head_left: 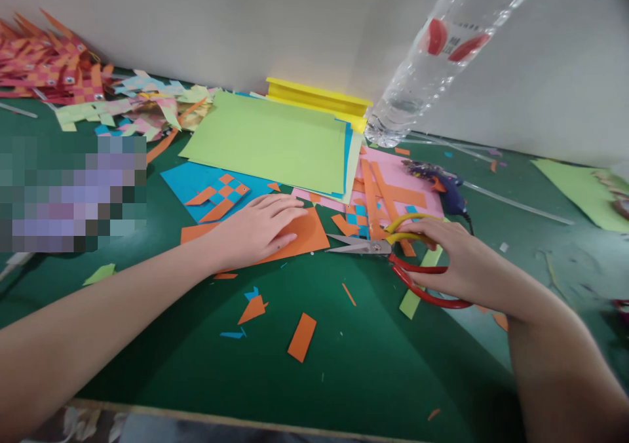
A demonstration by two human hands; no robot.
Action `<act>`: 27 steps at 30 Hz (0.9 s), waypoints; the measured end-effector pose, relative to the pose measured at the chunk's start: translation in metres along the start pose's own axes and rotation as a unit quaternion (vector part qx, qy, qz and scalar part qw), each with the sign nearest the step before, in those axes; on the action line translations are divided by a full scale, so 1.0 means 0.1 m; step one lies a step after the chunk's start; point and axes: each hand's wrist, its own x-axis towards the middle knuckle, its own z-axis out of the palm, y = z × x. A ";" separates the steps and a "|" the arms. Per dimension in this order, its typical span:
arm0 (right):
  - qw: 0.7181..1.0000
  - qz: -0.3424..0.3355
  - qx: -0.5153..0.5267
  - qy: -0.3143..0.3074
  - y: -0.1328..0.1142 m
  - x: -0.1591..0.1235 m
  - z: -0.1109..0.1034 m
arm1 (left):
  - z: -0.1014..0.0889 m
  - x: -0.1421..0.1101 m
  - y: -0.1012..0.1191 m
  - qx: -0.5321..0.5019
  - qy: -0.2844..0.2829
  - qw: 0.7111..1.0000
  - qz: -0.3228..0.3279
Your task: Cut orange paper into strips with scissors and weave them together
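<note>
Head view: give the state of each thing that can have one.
Left hand: open, on the orange sheet
Right hand: closed around the scissors
Scissors: blades open
Orange sheet: partly covered
Green sheets: stacked
Paper scraps: scattered
Glue gun: lying down, power unclear
Bottle: top out of view

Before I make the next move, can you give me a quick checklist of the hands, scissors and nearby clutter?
1. Left hand resting on the orange sheet: ok.
2. Right hand holding the scissors by their handles: ok.
3. Scissor blades parted: ok, slightly open.
4. Left hand apart from the blades: ok.
5. No other paper beside the blades: not ok, a woven blue-and-orange piece lies close by.
6. Glue gun switched off: cannot tell.
</note>
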 end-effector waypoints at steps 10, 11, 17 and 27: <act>1.000 0.001 0.005 0.001 -0.03 -0.01 -0.01 | -0.02 0.01 0.01 -0.006 0.008 1.000 0.013; 1.000 -0.001 0.004 0.002 -0.03 -0.01 0.00 | -0.02 0.01 0.01 -0.006 0.007 1.000 0.014; 0.999 -0.031 0.000 0.014 -0.03 0.02 0.04 | 0.00 0.01 0.00 -0.009 0.008 1.000 0.017; 0.999 -0.049 0.000 0.015 -0.03 0.01 0.06 | -0.03 0.01 0.02 -0.014 -0.014 0.999 0.039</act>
